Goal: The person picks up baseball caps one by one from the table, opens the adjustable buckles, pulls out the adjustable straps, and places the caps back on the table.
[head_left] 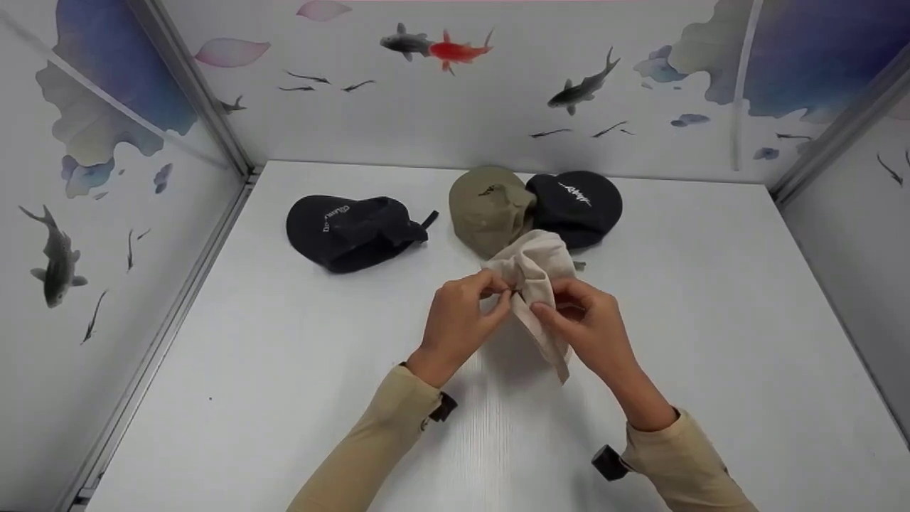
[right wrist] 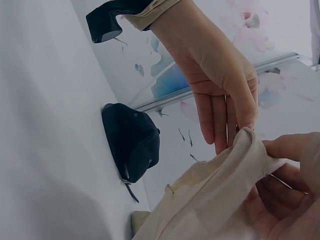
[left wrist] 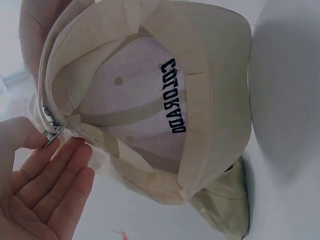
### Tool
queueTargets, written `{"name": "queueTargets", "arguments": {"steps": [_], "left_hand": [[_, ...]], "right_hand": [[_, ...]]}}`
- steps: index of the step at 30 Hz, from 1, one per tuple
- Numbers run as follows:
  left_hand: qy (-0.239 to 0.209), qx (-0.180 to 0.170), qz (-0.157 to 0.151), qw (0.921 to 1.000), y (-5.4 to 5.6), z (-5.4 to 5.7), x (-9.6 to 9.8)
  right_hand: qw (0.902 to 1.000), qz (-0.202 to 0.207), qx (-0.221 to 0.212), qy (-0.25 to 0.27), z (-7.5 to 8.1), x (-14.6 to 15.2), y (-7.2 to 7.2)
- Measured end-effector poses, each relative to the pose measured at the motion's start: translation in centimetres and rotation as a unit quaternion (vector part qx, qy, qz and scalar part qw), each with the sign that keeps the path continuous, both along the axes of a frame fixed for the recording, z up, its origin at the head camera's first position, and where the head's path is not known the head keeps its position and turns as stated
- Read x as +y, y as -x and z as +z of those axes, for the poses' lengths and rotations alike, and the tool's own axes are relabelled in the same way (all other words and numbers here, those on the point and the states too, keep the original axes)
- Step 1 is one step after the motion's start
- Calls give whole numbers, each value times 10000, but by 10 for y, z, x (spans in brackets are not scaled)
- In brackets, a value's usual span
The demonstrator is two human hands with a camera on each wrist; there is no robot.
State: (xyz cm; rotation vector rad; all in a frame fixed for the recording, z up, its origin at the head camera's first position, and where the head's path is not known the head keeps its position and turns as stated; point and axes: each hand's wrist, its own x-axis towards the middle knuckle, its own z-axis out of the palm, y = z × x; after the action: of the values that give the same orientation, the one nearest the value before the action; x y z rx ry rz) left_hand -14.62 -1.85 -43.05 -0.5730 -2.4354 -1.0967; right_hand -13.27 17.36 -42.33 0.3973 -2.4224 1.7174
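Observation:
A cream baseball cap (head_left: 537,263) is held up above the white table between both hands. In the left wrist view its inside faces the camera, with dark COLORADO lettering seen reversed. My left hand (head_left: 462,313) pinches a small metal buckle (left wrist: 54,134) at the cap's back strap; its other fingers extend beneath. Gripping the cap's rear edge near the strap is my right hand (head_left: 590,323), thumb on one side and fingers on the other, as the right wrist view shows (right wrist: 295,190). The strap's loose end is hard to make out.
Behind the hands, an olive cap (head_left: 487,210) lies against a black cap (head_left: 579,206) with white lettering. Another black cap (head_left: 348,231) lies at the back left, its strap sticking out. Printed panels (head_left: 483,107) surround the white table (head_left: 284,370).

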Motion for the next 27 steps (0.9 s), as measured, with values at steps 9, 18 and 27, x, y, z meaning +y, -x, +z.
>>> {"name": "queueTargets", "arguments": {"steps": [9, 18, 27], "left_hand": [[47, 119, -7, 9999, -1, -4, 1], [-27, 72, -200, 9998, -3, -5, 2], [-18, -223, -677, 9975, -3, -7, -1]], "right_hand": [[9999, 77, 138, 61, -3, -2, 1], [9999, -85, 140, -16, -4, -3, 0], [9991, -276, 285, -172, -6, -2, 0]]}}
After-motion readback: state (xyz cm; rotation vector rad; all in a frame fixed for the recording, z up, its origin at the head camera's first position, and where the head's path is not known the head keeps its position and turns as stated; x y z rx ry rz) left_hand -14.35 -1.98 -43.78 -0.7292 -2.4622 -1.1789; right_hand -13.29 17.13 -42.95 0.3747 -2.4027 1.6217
